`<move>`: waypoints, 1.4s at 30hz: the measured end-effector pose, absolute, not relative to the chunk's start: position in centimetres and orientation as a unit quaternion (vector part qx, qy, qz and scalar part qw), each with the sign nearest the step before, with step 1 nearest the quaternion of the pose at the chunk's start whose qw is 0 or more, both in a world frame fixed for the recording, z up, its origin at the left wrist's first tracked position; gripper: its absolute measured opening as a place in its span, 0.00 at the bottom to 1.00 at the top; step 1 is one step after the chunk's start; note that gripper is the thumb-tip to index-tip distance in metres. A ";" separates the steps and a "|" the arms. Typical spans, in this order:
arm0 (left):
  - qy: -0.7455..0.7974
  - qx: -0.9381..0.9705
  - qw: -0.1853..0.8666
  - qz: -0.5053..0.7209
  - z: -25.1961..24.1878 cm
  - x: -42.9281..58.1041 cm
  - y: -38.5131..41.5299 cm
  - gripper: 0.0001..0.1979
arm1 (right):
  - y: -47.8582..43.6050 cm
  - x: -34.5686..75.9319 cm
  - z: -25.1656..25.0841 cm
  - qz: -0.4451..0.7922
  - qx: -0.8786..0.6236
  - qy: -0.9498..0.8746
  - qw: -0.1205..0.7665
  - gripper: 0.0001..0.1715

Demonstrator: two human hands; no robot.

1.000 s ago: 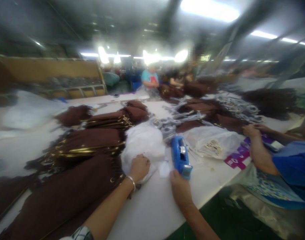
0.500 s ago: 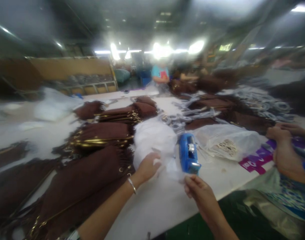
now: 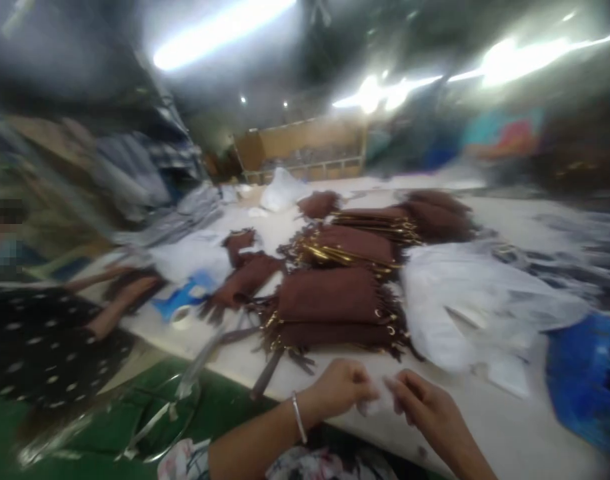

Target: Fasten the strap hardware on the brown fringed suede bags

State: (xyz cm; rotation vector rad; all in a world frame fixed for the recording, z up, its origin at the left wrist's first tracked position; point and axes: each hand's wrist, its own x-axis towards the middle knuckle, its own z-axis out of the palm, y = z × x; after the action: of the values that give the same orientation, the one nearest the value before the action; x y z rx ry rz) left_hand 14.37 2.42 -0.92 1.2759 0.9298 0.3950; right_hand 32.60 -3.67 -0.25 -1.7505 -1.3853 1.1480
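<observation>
Near the front edge of the table, my left hand [image 3: 341,388], with a silver bangle at the wrist, is closed in a pinch on a small thin white sheet [image 3: 377,399]. The other side of this sheet is pinched by my right hand [image 3: 421,399]. It looks translucent; blur hides whether it is paper or plastic. Just beyond my hands lie stacked brown fringed bags [image 3: 329,297] with gold zips and rings. To their right rests a white plastic bag [image 3: 435,320] with white pieces on it. A blue tape dispenser [image 3: 587,373] stands at the right.
More brown bags [image 3: 367,243] lie farther back. At left, a co-worker in a dotted top [image 3: 39,340] reaches over the table beside another blue tape dispenser [image 3: 182,298]. Grey straps [image 3: 549,260] spread at right. A round metal-framed stool [image 3: 159,427] stands on the green floor.
The view has swung left, bringing the dotted-top co-worker into sight. My hands have come together; my left hand has left the white bag and now grips the small sheet too.
</observation>
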 end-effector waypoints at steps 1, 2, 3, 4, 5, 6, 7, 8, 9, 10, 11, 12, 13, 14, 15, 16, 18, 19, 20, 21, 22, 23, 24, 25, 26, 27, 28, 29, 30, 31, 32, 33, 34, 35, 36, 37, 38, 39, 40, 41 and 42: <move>0.449 0.543 0.683 0.195 -1.5 12.3 1.5 0.11 | -3.4 30.6 -0.6 0.433 -0.652 -0.549 0.293 0.30; 0.476 0.516 0.679 0.213 -2.0 10.3 0.6 0.12 | -3.1 28.5 -0.9 0.430 -0.638 -0.574 0.279 0.30; 0.495 0.492 0.679 0.229 -2.2 8.4 -0.4 0.13 | -2.9 26.5 -1.0 0.424 -0.626 -0.597 0.268 0.29; 0.504 0.473 0.680 0.243 -2.3 6.7 -1.2 0.14 | -2.7 24.5 -1.1 0.415 -0.616 -0.618 0.256 0.28; 0.507 0.457 0.684 0.256 -2.3 5.0 -1.8 0.15 | -2.4 22.7 -1.2 0.403 -0.609 -0.637 0.246 0.26; 0.506 0.443 0.689 0.268 -2.2 3.5 -2.4 0.16 | -2.0 21.0 -1.2 0.394 -0.602 -0.653 0.237 0.25; 0.505 0.434 0.691 0.281 -2.2 2.0 -2.7 0.17 | -1.6 19.6 -1.2 0.393 -0.594 -0.664 0.229 0.25; 0.507 0.425 0.691 0.293 -2.3 0.7 -2.9 0.18 | -1.2 18.4 -1.2 0.402 -0.584 -0.670 0.223 0.25; 0.513 0.416 0.686 0.304 -2.4 -0.6 -3.0 0.18 | -0.7 17.4 -1.2 0.409 -0.578 -0.671 0.219 0.25; 0.524 0.409 0.678 0.313 -2.6 -1.8 -3.1 0.18 | -0.2 16.7 -1.3 0.407 -0.582 -0.670 0.219 0.24; 0.535 0.404 0.670 0.319 -2.9 -2.9 -3.0 0.19 | 0.4 16.2 -1.4 0.390 -0.594 -0.668 0.221 0.23; 0.546 0.399 0.661 0.325 -3.2 -3.9 -3.0 0.20 | 0.9 15.7 -1.6 0.356 -0.614 -0.668 0.223 0.20; 0.556 0.394 0.652 0.332 -3.4 -4.9 -3.0 0.20 | 1.3 15.3 -1.8 0.309 -0.633 -0.674 0.222 0.16; 0.564 0.387 0.646 0.339 -3.7 -5.7 -3.0 0.21 | 1.7 14.9 -2.0 0.256 -0.647 -0.685 0.215 0.14; 0.567 0.381 0.642 0.347 -3.8 -6.5 -3.0 0.21 | 2.0 14.5 -2.3 0.209 -0.653 -0.700 0.200 0.12; 0.568 0.375 0.641 0.354 -3.8 -7.1 -3.0 0.21 | 2.3 14.0 -2.5 0.175 -0.652 -0.716 0.177 0.11; 0.565 0.367 0.638 0.373 -3.6 -8.1 -3.1 0.19 | 2.6 13.0 -3.0 0.143 -0.642 -0.741 0.136 0.10; 0.561 0.368 0.635 0.383 -3.4 -8.5 -3.2 0.18 | 2.7 12.6 -3.1 0.146 -0.640 -0.744 0.128 0.09; 0.558 0.374 0.629 0.392 -3.2 -8.8 -3.2 0.16 | 2.9 12.3 -3.2 0.171 -0.640 -0.737 0.133 0.08; 0.557 0.382 0.620 0.399 -2.9 -9.0 -3.3 0.14 | 3.1 12.1 -3.3 0.214 -0.643 -0.721 0.144 0.06; 0.560 0.391 0.610 0.402 -2.7 -9.2 -3.3 0.13 | 3.5 12.1 -3.2 0.266 -0.645 -0.700 0.155 0.04; 0.566 0.399 0.600 0.400 -2.5 -9.3 -3.3 0.11 | 3.8 12.1 -3.1 0.320 -0.642 -0.677 0.161 0.04; 0.575 0.409 0.590 0.393 -2.3 -9.4 -3.3 0.10 | 4.2 12.2 -2.9 0.368 -0.637 -0.657 0.162 0.06; 0.584 0.419 0.580 0.384 -2.1 -9.5 -3.2 0.09 | 4.6 12.4 -2.6 0.404 -0.629 -0.646 0.155 0.09; 0.594 0.429 0.568 0.375 -1.9 -9.5 -3.1 0.08 | 4.8 12.5 -2.3 0.440 -0.618 -0.633 0.151 0.12; 0.602 0.441 0.556 0.366 -1.7 -9.6 -3.0 0.08 | 5.0 12.6 -2.0 0.487 -0.603 -0.611 0.158 0.14; 0.609 0.454 0.544 0.357 -1.6 -9.6 -2.9 0.07 | 5.1 12.6 -1.7 0.550 -0.582 -0.572 0.177 0.16; 0.613 0.465 0.535 0.349 -1.5 -9.5 -2.8 0.07 | 5.0 12.6 -1.4 0.616 -0.556 -0.518 0.206 0.17; 0.615 0.474 0.528 0.343 -1.4 -9.5 -2.7 0.07 | 4.8 12.5 -1.3 0.674 -0.527 -0.459 0.239 0.19; 0.614 0.480 0.526 0.339 -1.4 -9.4 -2.7 0.07 | 4.6 12.3 -1.3 0.717 -0.500 -0.402 0.271 0.21; 0.613 0.483 0.527 0.337 -1.5 -9.3 -2.6 0.07 | 4.4 12.2 -1.3 0.742 -0.483 -0.358 0.297 0.23; 0.613 0.483 0.529 0.333 -1.6 -9.1 -2.6 0.07 | 4.2 12.0 -1.5 0.752 -0.476 -0.333 0.312 0.23; 0.613 0.480 0.533 0.330 -1.6 -9.0 -2.6 0.07 | 4.0 11.8 -1.7 0.758 -0.472 -0.315 0.323 0.23; 0.614 0.477 0.538 0.326 -1.7 -8.8 -2.6 0.07 | 3.9 11.7 -2.0 0.764 -0.467 -0.299 0.331 0.23; 0.616 0.475 0.540 0.321 -1.7 -8.6 -2.6 0.07 | 3.8 11.6 -2.2 0.771 -0.460 -0.284 0.337 0.23; 0.619 0.475 0.542 0.313 -1.7 -8.4 -2.6 0.07 | 3.8 11.6 -2.4 0.777 -0.454 -0.271 0.342 0.22; 0.621 0.475 0.543 0.307 -1.7 -8.3 -2.6 0.07 | 3.8 11.6 -2.5 0.782 -0.447 -0.262 0.346 0.22; 0.623 0.474 0.544 0.301 -1.6 -8.2 -2.5 0.07 | 3.8 11.6 -2.6 0.785 -0.442 -0.257 0.348 0.22; 0.624 0.473 0.546 0.297 -1.5 -8.1 -2.5 0.07 | 3.9 11.7 -2.6 0.788 -0.438 -0.256 0.350 0.22; 0.623 0.471 0.551 0.294 -1.5 -8.1 -2.4 0.07 | 3.9 11.7 -2.6 0.789 -0.435 -0.258 0.350 0.21; 0.620 0.466 0.559 0.293 -1.5 -8.0 -2.3 0.07 | 3.9 11.7 -2.6 0.789 -0.431 -0.263 0.350 0.21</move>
State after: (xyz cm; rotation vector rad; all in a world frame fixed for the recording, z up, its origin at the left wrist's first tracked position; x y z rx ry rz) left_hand -8.05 -2.31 -1.49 1.1000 1.4622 0.6901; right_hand 11.72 3.94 -2.63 -1.1177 -0.6805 2.0443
